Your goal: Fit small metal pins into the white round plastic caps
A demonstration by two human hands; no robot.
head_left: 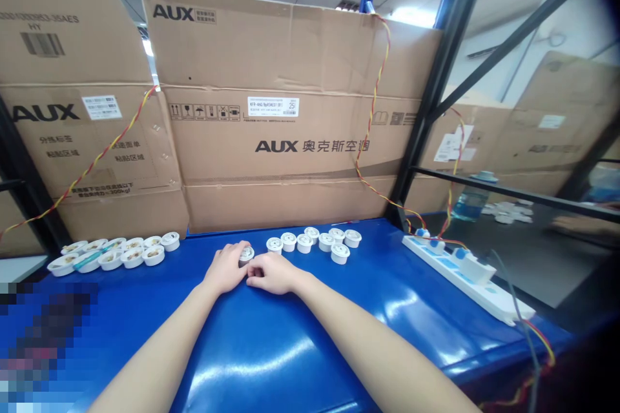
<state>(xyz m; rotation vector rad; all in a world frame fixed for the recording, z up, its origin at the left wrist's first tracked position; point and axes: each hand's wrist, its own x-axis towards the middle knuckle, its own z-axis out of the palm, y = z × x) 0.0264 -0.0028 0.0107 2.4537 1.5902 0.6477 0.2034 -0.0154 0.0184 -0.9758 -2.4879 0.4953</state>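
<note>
My left hand (227,267) is wrapped around a small round white plastic piece (247,253) on the blue tabletop, its fingers over the far side. Close against it, my right hand (272,272) has its fingers curled together at the near right side of the same piece. Whatever the right fingertips pinch is hidden. Just right of my hands stand several similar white round pieces (304,243) with marked tops. To the left, more white round pieces (133,257) sit in rows, with brownish contents showing. A thin teal tool (92,257) lies across some of them.
A white power strip (465,277) with plugs lies at the table's right edge, by a black shelf post (419,110). Large cardboard boxes (290,200) form the back wall. A twisted red-yellow wire (372,110) hangs down them. A water bottle (475,197) stands beyond the frame.
</note>
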